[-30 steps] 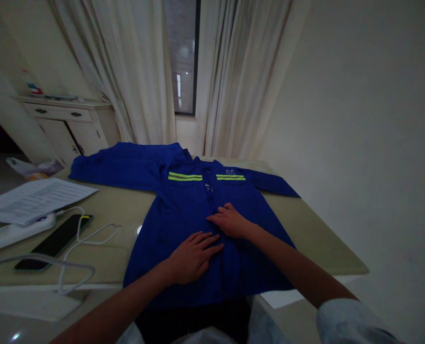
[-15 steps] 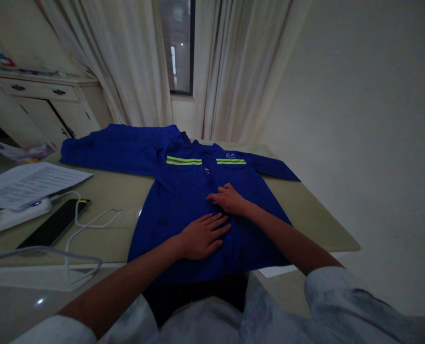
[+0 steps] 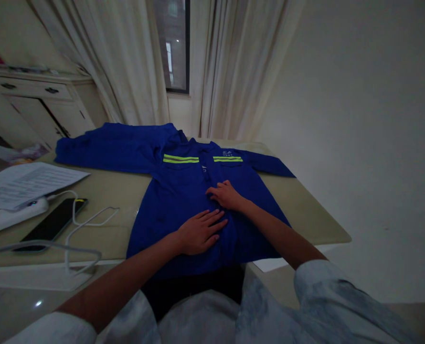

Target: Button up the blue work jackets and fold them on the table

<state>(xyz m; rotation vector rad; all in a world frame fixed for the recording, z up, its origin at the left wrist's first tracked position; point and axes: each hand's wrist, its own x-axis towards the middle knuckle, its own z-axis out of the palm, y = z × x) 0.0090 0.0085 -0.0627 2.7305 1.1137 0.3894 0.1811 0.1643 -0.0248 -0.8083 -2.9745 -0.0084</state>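
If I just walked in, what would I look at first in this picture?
Probably the big blue jacket spread on the table, with bright yellow-green stripes across its chest. Next, on its front, the left hand lies with fingers spread, and the right hand has bent fingers a little farther up. Over on the left, a dark phone lies near printed paper.

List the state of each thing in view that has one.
jacket, unfolded, spread on the table
left hand, laid flat on the jacket
right hand, curled on the jacket, grip unclear
phone, lying flat, screen mostly dark
paper, printed side up
curtains, parted at the window
drawer, shut
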